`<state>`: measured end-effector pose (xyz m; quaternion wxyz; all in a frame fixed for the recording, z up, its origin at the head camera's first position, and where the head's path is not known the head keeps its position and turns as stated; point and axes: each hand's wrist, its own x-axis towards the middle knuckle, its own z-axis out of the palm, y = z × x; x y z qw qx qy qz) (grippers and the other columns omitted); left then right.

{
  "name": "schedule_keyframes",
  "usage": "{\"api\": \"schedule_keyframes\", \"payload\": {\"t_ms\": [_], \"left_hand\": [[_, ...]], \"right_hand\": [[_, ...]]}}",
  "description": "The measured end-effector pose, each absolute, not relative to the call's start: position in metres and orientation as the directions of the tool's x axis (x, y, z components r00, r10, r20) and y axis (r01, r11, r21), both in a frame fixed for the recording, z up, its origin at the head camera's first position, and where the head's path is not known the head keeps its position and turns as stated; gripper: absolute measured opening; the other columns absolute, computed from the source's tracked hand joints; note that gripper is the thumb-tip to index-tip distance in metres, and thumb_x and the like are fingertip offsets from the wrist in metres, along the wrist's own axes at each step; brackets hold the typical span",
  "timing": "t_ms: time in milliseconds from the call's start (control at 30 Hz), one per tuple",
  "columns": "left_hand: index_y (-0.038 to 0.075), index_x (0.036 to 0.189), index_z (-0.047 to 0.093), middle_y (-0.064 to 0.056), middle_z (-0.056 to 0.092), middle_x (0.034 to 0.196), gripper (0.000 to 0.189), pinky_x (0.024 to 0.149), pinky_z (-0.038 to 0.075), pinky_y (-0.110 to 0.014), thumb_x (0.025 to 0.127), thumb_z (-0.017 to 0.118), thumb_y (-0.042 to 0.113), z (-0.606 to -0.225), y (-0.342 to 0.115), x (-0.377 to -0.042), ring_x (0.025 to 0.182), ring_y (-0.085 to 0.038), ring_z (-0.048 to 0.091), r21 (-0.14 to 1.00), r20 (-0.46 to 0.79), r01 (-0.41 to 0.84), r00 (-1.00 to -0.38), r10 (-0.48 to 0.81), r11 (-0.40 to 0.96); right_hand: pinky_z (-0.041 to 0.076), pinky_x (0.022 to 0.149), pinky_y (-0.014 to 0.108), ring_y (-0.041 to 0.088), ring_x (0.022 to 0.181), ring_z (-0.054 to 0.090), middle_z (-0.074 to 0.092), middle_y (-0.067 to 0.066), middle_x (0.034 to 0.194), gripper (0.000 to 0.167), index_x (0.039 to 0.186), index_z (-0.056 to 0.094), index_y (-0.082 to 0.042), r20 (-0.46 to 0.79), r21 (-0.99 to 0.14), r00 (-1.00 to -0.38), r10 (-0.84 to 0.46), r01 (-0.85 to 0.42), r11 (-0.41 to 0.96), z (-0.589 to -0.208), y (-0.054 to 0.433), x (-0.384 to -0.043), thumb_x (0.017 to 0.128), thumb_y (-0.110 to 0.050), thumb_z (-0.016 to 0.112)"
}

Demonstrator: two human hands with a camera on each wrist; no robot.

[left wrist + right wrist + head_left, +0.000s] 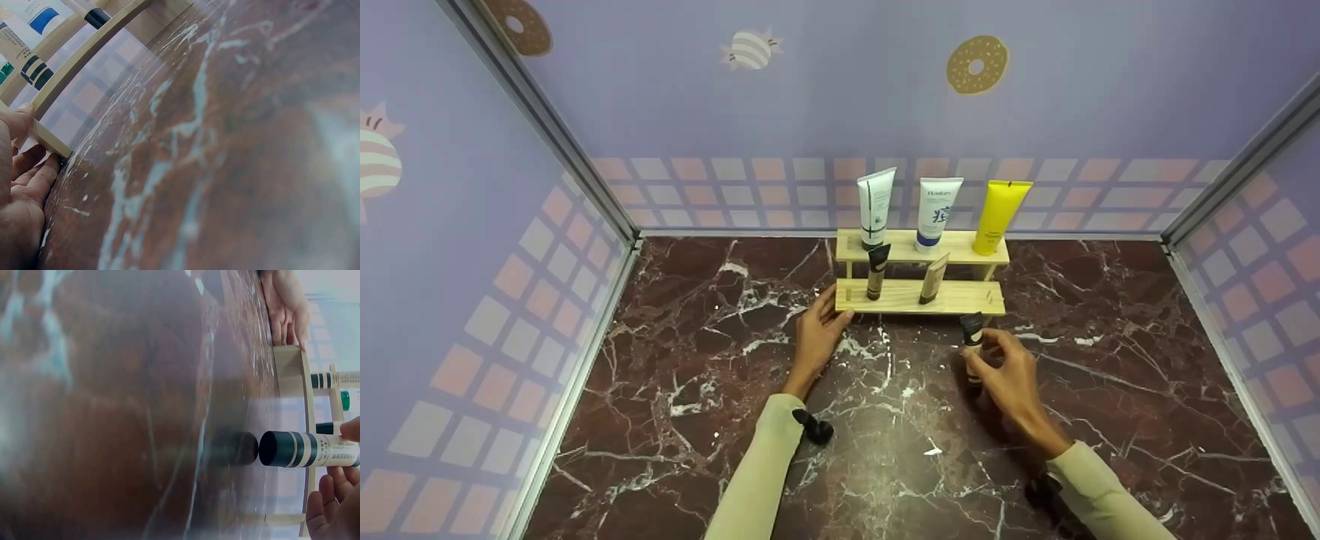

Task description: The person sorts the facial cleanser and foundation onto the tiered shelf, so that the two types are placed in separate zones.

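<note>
A two-tier wooden rack [921,298] stands by the back wall. My left hand [817,337] holds the left end of its lower shelf, thumb at the front edge. My right hand [1011,375] pinches a small cosmetic tube [973,339] in front of the rack's right end. In the right wrist view this tube [309,449] is upright, with its dark cap downward, close over the tabletop. On the lower shelf stand a small dark-topped tube [877,271] and a beige tube [934,279], which leans.
The upper shelf bears a white-and-green tube [876,206], a white tube with a blue cap [937,211] and a yellow tube [1001,214]. Patterned panels [840,97] enclose the dark marbled tabletop [720,420] at the back and both sides.
</note>
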<state>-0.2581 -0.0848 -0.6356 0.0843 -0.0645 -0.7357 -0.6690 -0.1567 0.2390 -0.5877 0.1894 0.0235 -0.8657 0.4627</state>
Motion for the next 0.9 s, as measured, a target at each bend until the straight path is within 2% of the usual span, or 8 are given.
{"api": "schedule_keyframes", "payload": {"t_ms": [233, 533, 667, 900], "left_hand": [[0.0, 0.159, 0.056, -0.026, 0.063, 0.152, 0.064, 0.114, 0.055, -0.051, 0.101, 0.081, 0.006, -0.635, -0.085, -0.258, 0.141, -0.038, 0.063, 0.976, 0.208, 0.205, -0.978, -0.026, 0.072], [0.001, 0.159, 0.057, -0.026, 0.064, 0.15, 0.063, 0.114, 0.055, -0.05, 0.101, 0.082, 0.008, -0.635, -0.084, -0.259, 0.141, -0.037, 0.064, 0.978, 0.199, 0.196, -0.98, -0.029, 0.072], [0.001, 0.159, 0.057, -0.026, 0.065, 0.15, 0.064, 0.114, 0.055, -0.051, 0.101, 0.082, 0.008, -0.635, -0.084, -0.259, 0.141, -0.038, 0.064, 0.977, 0.2, 0.198, -0.979, -0.027, 0.076], [0.0, 0.16, 0.056, -0.026, 0.064, 0.151, 0.064, 0.113, 0.056, -0.049, 0.102, 0.082, 0.011, -0.634, -0.085, -0.257, 0.141, -0.037, 0.064, 0.976, 0.204, 0.202, -0.979, -0.018, 0.083]], "right_hand": [[0.055, 0.077, 0.024, 0.029, 0.084, 0.07, 0.077, 0.015, 0.099, 0.031, 0.116, 0.076, 0.006, 0.356, -0.818, -0.921, 0.156, -0.227, 0.529, -0.585, 0.249, -0.161, 0.089, 0.002, 0.09], [0.053, 0.083, 0.017, 0.033, 0.092, 0.071, 0.078, 0.017, 0.107, 0.03, 0.117, 0.076, 0.005, 0.337, -0.84, -0.92, 0.201, -0.198, 0.506, -0.579, 0.262, -0.167, 0.089, 0.004, 0.088], [0.055, 0.081, 0.018, 0.031, 0.09, 0.071, 0.078, 0.016, 0.106, 0.029, 0.116, 0.076, 0.005, 0.334, -0.849, -0.919, 0.211, -0.195, 0.492, -0.576, 0.265, -0.17, 0.09, 0.005, 0.087], [0.059, 0.084, 0.034, 0.037, 0.091, 0.072, 0.078, 0.017, 0.104, 0.029, 0.115, 0.076, 0.006, 0.387, -0.825, -0.897, 0.215, -0.232, 0.516, -0.57, 0.271, -0.177, 0.089, 0.006, 0.088]]}}
